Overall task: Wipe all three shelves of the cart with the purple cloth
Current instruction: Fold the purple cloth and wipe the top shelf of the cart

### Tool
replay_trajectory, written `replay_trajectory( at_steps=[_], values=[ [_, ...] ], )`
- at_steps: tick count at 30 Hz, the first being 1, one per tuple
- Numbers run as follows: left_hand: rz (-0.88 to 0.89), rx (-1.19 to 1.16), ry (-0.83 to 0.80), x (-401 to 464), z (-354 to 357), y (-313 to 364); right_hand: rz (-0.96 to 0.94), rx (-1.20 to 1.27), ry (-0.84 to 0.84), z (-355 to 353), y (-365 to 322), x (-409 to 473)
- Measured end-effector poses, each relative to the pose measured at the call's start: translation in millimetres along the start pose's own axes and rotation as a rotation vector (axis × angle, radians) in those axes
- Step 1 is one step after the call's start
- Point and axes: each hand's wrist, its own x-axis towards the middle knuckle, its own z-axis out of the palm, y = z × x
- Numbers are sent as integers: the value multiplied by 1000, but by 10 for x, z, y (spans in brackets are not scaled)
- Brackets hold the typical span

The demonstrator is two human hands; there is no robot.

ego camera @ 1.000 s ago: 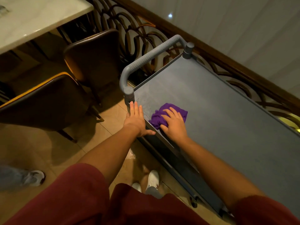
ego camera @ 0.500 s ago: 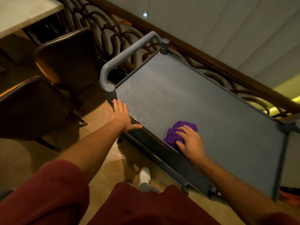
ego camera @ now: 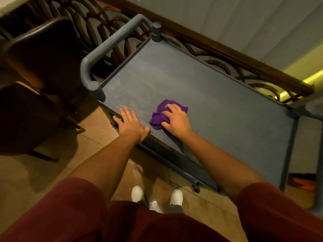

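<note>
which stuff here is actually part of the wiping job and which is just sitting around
Part of the job:
- crumpled purple cloth under the right hand
- grey plastic cart's top shelf
- left hand, flat on the shelf's near edge

Just around:
- two dark brown padded chairs
- curved dark metal railing
- white tabletop corner

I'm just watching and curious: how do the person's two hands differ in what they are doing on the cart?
The right hand presses down on the bunched purple cloth; the left hand holds nothing. The right hand's fingers curl over the cloth, while the left hand's lie flat and spread. The right hand sits further in on the top shelf; the left rests at its near edge. Both are bare and palm down on the same shelf.
</note>
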Motion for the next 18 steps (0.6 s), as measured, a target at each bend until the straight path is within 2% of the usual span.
replay_trajectory(
  at_steps=[6,11,14,16,18],
  values=[
    [-83,60,-95,0,-123,109,61,28,67,-64,720,-1200],
    [-101,69,-52,-22,-66,157,167,-36,-7,-181,1175,-1923],
    [-62,39,13,-91,19,355,183,52,139,-336,1149,-1634],
    [-25,-4,-9,-155,27,627,192,126,305,-452,1003,-1205],
    [-28,-46,-52,-226,29,920,194,138,370,-540,810,-713]
  ],
)
